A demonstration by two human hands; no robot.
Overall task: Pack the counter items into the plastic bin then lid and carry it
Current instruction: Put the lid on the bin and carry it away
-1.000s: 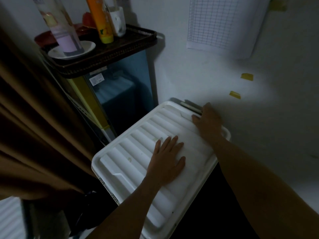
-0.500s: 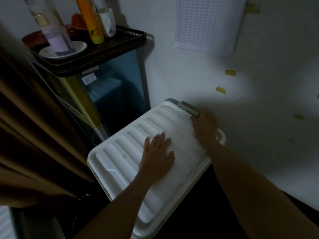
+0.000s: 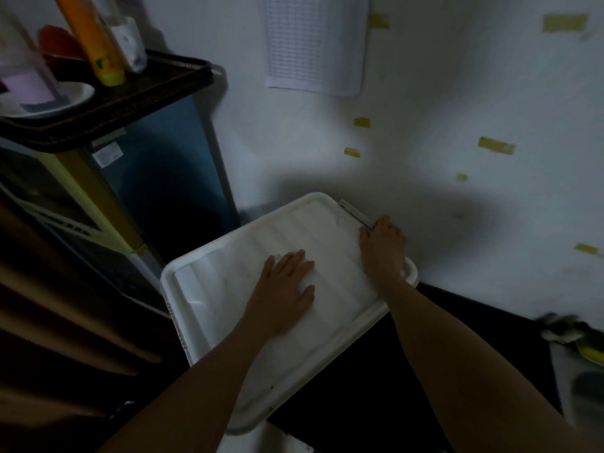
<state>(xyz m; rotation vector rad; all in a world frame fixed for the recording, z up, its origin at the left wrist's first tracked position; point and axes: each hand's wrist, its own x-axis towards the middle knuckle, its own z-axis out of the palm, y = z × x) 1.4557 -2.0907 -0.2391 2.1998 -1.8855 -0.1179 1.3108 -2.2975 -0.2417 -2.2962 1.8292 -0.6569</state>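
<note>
1. On top of the white lid [image 3: 228, 289], the left hand [image 3: 284, 289] lies flat with fingers spread, pressing down and holding nothing.
2. At the far rim, the right hand [image 3: 382, 250] has crept up to the grey clip [image 3: 354, 212]. Its fingertips bend over the edge, but I cannot tell whether they pinch the clip or only press.
3. Otherwise little has shifted over the last second: the lid stays down by the wall, with the bin hidden beneath it.
4. Packing seems finished, and fastening comes before carrying.

Orange tube [image 3: 93, 44] on dark tray [image 3: 137, 96]
</note>
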